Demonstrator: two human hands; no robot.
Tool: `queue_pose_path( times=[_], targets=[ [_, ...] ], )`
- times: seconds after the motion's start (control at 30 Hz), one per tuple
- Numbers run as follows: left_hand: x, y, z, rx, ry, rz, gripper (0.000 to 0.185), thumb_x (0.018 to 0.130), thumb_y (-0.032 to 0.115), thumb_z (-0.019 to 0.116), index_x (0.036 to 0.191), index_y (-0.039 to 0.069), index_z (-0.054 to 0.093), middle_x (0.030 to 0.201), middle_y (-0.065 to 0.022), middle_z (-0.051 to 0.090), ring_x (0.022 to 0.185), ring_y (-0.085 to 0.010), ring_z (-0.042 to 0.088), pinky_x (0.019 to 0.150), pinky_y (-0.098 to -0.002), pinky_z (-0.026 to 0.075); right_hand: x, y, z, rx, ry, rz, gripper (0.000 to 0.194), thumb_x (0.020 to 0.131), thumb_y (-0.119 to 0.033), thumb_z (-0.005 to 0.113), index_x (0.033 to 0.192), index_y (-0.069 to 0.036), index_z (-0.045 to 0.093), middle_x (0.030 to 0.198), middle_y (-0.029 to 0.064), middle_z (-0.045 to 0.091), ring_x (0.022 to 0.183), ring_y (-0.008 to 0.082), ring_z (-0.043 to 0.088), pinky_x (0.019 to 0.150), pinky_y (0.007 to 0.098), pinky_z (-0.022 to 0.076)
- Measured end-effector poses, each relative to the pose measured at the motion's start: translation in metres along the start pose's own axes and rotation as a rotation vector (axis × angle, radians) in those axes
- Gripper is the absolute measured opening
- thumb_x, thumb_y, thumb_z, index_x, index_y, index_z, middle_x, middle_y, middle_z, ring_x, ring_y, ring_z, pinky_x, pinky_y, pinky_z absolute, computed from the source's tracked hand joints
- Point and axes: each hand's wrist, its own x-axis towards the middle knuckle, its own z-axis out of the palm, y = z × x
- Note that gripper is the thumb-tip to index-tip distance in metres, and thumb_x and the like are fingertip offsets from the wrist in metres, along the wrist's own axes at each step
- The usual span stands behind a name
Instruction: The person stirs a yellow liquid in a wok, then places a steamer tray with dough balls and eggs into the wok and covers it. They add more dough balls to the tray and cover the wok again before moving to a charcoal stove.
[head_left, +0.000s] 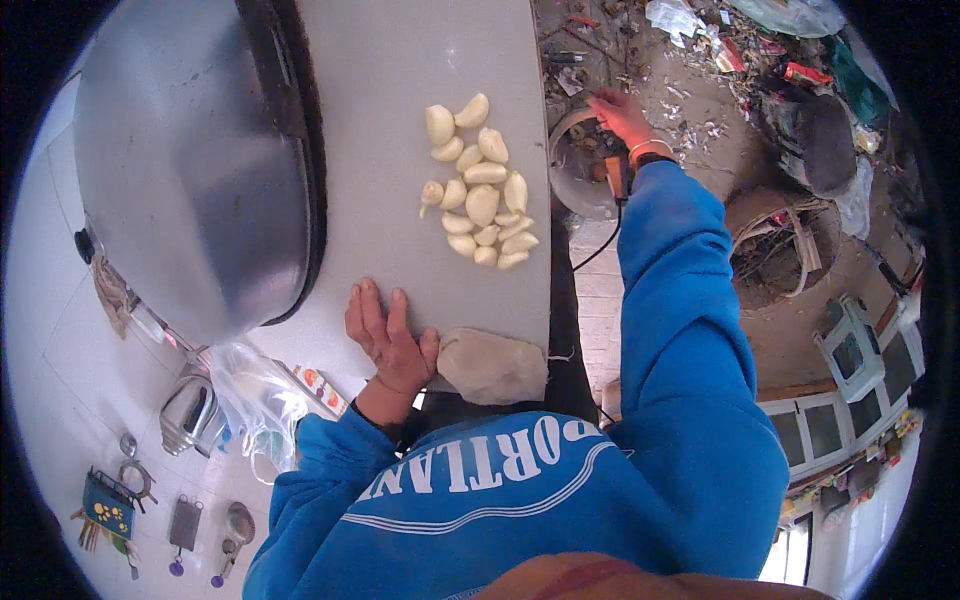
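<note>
My left hand (391, 345) lies palm down on the grey countertop (390, 225), fingers spread and nothing in it. Beside its thumb sits a tan lump (491, 366); whether it is stone or bundled cloth is unclear. Several peeled garlic cloves (482, 204) lie in a loose cluster farther up the counter, near its right edge. Off that edge, my right hand (624, 120) is over the rim of a round bucket (559, 169) that stands lower down. Its fingers are bunched, and I cannot make out whether they hold anything. An orange object (615, 178) is near my right wrist.
A large metal wok lid (195, 172) takes up the counter's left side. A clear plastic bag (259, 397) lies near my left sleeve. A black cord (604, 251) hangs below the orange object. Litter (720, 52) and a basket of twigs (776, 247) are on the floor at right.
</note>
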Motion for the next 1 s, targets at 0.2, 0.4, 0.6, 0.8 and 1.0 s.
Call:
queue_pose_path(
  times=[0.2,0.4,0.6,0.8,1.0],
  targets=[
    [0.002,0.003,-0.001,0.010,0.026,0.002,0.056,0.086,0.031,0.052,0.133,0.002,0.044,0.142,-0.0298,0.033,0.128,-0.0474,0.033,0.104,-0.0559,0.028,0.003,-0.013,-0.041,0.114,0.109,-0.137,0.019,0.087,-0.022,0.065,0.088,-0.003,0.061,0.071,0.0025,0.061,0.059,0.0112,0.054,0.055,0.0258,0.0453],
    [0.001,0.004,0.000,0.026,0.040,0.002,0.056,0.087,0.032,0.051,0.133,0.002,0.044,0.143,-0.0287,0.034,0.129,-0.0463,0.033,0.105,-0.0548,0.028,0.018,-0.046,-0.078,0.392,0.160,-0.174,0.023,0.089,-0.013,0.064,0.108,-0.002,0.058,0.082,0.0063,0.064,0.072,0.0143,0.061,0.065,0.0275,0.0499],
    [0.002,0.003,0.003,0.021,0.064,0.002,0.057,0.086,0.032,0.052,0.134,0.003,0.044,0.144,-0.0275,0.034,0.130,-0.0457,0.032,0.106,-0.0540,0.027,0.016,-0.066,-0.089,0.583,0.441,-0.293,0.049,0.087,-0.005,0.062,0.132,-0.007,0.043,0.109,0.0083,0.058,0.085,0.0208,0.062,0.071,0.0355,0.0535],
    [0.001,0.004,-0.002,0.012,0.041,-0.012,0.061,0.080,0.028,0.058,0.134,0.004,0.044,0.145,-0.0263,0.032,0.131,-0.0451,0.031,0.106,-0.0537,0.026,-0.032,-0.035,-0.089,0.603,0.517,-0.069,0.038,0.088,-0.010,0.063,0.124,-0.006,0.050,0.102,0.0071,0.060,0.081,0.0186,0.061,0.065,0.0320,0.0528],
    [0.003,0.007,-0.007,-0.004,0.076,-0.017,0.063,0.076,0.026,0.060,0.134,0.006,0.045,0.145,-0.0238,0.033,0.132,-0.0420,0.032,0.107,-0.0528,0.026,-0.124,0.011,-0.089,0.517,0.351,0.127,0.015,0.090,-0.014,0.061,0.102,-0.006,0.061,0.084,0.0041,0.064,0.069,0.0133,0.061,0.061,0.0275,0.0528]
  ],
)
